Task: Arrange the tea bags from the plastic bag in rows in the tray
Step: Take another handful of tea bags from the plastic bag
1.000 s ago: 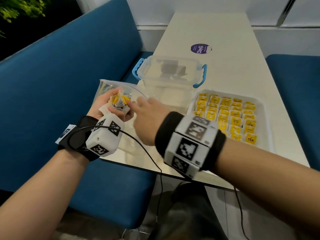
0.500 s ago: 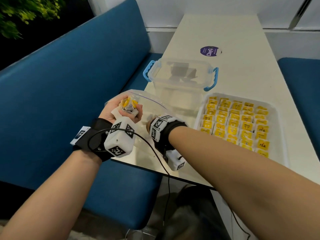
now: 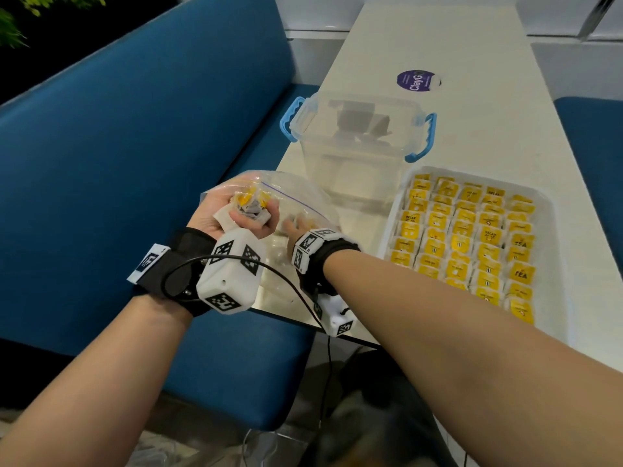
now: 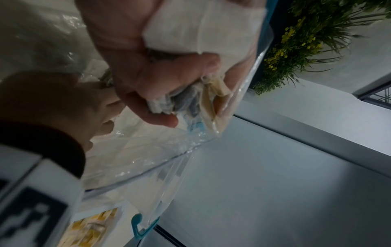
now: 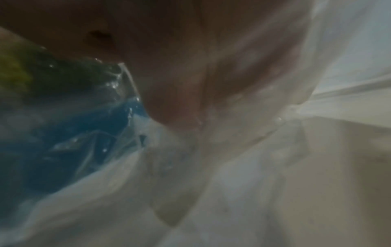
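Plastic bag (image 3: 296,197) left of the tray (image 3: 553,210), lidded container (image 3: 357,129) behind both, all on the table (image 3: 472,45).

The clear plastic zip bag (image 3: 293,200) lies crumpled at the left edge of the white desk (image 3: 472,62), its mouth open. A small bunch of yellow-labelled tea bags (image 3: 251,205) is held up at the bag. The white rectangular tray (image 3: 553,230) stands to the right, filled with tea bags in neat rows (image 3: 465,230).
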Motion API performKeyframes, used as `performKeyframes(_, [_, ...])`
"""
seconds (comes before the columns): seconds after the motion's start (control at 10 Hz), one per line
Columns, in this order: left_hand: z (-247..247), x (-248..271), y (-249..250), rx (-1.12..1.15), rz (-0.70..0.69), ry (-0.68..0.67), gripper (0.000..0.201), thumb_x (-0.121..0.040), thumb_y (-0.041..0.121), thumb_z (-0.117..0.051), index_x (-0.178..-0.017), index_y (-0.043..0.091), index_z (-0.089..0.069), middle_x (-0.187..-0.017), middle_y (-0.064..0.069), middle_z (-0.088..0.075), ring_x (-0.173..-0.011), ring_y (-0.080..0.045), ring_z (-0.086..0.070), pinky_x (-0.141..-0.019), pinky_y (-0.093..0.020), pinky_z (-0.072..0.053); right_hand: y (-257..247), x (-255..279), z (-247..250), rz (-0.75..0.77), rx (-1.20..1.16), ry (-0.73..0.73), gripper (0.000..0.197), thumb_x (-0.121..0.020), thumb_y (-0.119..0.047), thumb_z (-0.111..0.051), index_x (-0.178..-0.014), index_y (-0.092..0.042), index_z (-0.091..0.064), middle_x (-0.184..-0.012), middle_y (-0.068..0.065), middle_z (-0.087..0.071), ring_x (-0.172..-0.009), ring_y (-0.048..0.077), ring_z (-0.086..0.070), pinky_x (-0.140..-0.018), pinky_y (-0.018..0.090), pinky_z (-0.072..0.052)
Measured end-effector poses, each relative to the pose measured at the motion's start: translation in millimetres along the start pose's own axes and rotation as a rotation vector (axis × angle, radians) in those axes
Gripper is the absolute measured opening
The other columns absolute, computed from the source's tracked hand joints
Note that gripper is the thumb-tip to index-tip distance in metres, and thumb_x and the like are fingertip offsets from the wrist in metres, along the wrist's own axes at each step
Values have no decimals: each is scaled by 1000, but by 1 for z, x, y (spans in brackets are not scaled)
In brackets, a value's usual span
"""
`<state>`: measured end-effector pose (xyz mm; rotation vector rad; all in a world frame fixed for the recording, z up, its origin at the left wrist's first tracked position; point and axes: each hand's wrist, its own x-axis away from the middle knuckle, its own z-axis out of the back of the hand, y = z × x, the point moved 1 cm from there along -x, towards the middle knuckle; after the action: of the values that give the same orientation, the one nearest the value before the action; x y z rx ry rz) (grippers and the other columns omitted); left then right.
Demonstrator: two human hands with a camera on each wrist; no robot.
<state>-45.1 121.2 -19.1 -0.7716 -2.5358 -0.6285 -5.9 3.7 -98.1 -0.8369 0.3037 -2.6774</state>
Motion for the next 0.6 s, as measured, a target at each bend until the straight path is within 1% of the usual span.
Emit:
performKeyframes(0.1, [1,0,1,-6,-2,0,68,-36,-15,-84,-94,-1,-51,-89,-11,-50,-63,-21,-61,-25,-15,-35,-1,-2,-2,-9,87,112,55,-78,-37,-61,-123,-27,-31,-134,2,-39,-126,31,-34,-97,49,-33])
performKeyframes(0.2, [5,0,4,37,18,1,66,-43,-16,-81,-98,2,-48,-89,-10,-50,-65,-22,-60,-25,-18,-36,-4,-3,0,44,-18,98,60,-85,-24,-58,-136,-32,-28,-138,11,-37,-122,33,-39,-98,42,-34])
performKeyframes(0.3, [5,0,6,36,51,-11,67,-51,-12,-80,-107,6,-47,-90,-11,-52,-65,-24,-60,-25,-20,-38,0,-6,2,75,10,23,52,-95,-24,-46,-144,-19,-28,-151,13,-20,-137,34,-25,-108,43,-28])
performKeyframes(0.4, [6,-1,9,40,102,42,62,-55,-12,-78,-106,3,-46,-80,-20,-57,-61,-30,-61,-25,-23,-40,2,-5,1,17,43,10,63,-85,-29,-59,-140,-24,-28,-151,11,-15,-135,37,-25,-101,51,-37])
performKeyframes(0.5, [4,0,8,14,80,15,62,-52,-13,-79,-104,1,-48,-79,-18,-57,-62,-27,-61,-25,-21,-40,-2,2,6,72,-6,-41,59,-94,-19,-50,-145,-13,-21,-152,17,-16,-137,37,-25,-108,45,-27])
performKeyframes(0.6, [4,2,8,-12,81,13,61,-48,-14,-80,-101,-3,-52,-81,-16,-56,-63,-24,-61,-26,-18,-39,0,8,6,49,-6,-38,65,-91,-18,-54,-145,-9,-18,-149,19,-22,-135,36,-28,-106,45,-30])
